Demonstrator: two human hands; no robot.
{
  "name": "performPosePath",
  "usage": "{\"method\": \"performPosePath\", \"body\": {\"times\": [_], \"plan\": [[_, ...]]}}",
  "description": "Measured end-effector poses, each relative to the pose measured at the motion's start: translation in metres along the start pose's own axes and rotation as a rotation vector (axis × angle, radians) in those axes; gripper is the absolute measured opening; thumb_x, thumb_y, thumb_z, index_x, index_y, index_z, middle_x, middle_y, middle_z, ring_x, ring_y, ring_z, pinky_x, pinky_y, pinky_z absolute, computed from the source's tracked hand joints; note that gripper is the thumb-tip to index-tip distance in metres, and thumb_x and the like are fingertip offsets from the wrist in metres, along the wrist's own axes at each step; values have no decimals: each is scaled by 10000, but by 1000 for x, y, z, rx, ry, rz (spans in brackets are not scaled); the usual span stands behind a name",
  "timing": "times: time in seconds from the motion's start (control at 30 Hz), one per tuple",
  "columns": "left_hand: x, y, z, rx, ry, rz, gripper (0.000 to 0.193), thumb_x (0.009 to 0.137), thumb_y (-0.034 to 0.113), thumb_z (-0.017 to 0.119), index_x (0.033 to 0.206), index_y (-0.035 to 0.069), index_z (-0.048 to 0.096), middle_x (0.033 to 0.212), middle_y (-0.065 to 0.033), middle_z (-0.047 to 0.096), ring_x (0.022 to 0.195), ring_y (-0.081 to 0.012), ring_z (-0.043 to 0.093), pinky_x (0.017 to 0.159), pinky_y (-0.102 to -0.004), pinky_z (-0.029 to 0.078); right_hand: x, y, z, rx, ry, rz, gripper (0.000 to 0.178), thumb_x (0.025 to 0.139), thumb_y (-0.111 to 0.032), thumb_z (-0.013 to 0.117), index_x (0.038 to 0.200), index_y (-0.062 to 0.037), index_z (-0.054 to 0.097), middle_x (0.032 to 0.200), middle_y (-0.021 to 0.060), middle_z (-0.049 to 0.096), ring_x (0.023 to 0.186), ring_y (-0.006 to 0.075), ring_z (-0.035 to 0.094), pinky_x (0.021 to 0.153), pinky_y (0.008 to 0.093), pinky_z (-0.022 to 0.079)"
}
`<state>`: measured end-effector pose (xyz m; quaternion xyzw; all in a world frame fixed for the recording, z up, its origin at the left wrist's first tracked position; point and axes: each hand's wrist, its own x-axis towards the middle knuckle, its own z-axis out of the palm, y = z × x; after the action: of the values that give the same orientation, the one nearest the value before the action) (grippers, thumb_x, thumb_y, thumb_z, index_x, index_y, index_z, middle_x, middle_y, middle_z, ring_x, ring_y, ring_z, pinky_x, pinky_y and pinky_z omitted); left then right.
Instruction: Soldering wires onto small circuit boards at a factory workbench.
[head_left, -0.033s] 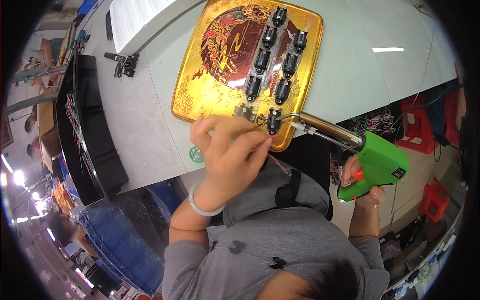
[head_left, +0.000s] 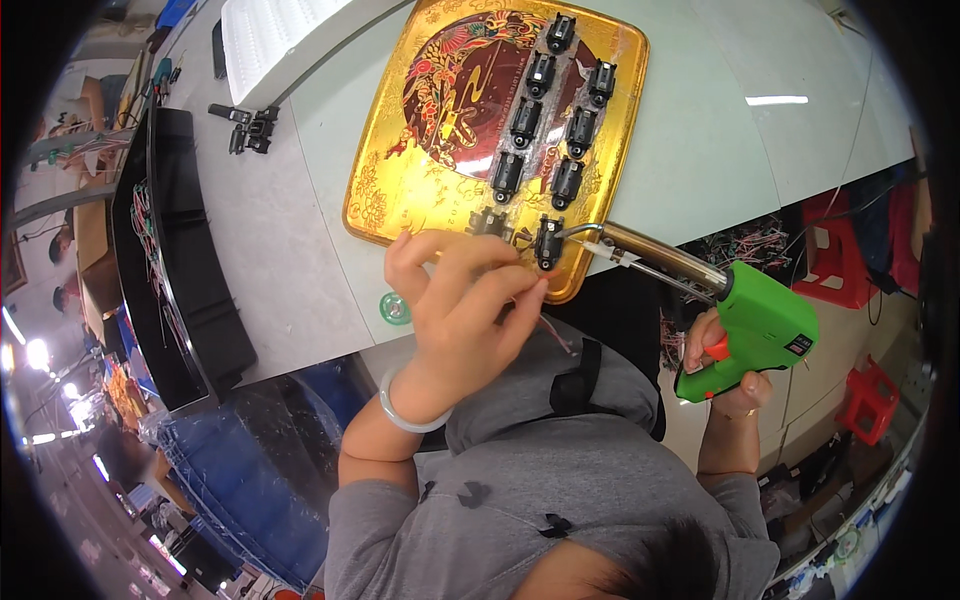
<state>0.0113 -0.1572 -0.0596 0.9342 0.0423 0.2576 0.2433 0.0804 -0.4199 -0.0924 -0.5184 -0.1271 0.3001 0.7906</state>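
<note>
While gripping a green soldering gun [head_left: 772, 312] in the right hand [head_left: 740, 397], pinching thin wires [head_left: 556, 335] with the left hand [head_left: 455, 318] near a black plastic part [head_left: 549, 245] on a gold tin lid [head_left: 385, 205].

The pale table [head_left: 700, 130] carries a gold tray [head_left: 390, 205] at upper centre, a white panel [head_left: 275, 50] and black parts [head_left: 252, 130] upper left, a black trough [head_left: 200, 250] left, a green disc [head_left: 395, 308] near centre.

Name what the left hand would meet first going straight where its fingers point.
Likely the black part at the tip of the green soldering gun, though depth from the left hand is unclear.
</note>
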Motion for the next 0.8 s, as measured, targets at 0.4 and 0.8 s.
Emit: {"method": "performPosePath", "body": {"times": [0.4,0.8], "plan": [[13,7,-2,83,-129,77,152,607,68,646,659,149,528,860,83,607,885,-195,466,961,-413,167,3,-4,-2,138,13,-5,615,647,-453,606,918,87,491,754,178,502,580,190,516,459,297,496],[14,2,-5,-70,-136,29,151,574,64,666,657,113,549,902,-9,568,880,-238,459,915,-402,237,6,-10,0,100,-21,4,517,664,-461,601,826,19,496,697,122,484,567,156,463,465,225,409]]}}
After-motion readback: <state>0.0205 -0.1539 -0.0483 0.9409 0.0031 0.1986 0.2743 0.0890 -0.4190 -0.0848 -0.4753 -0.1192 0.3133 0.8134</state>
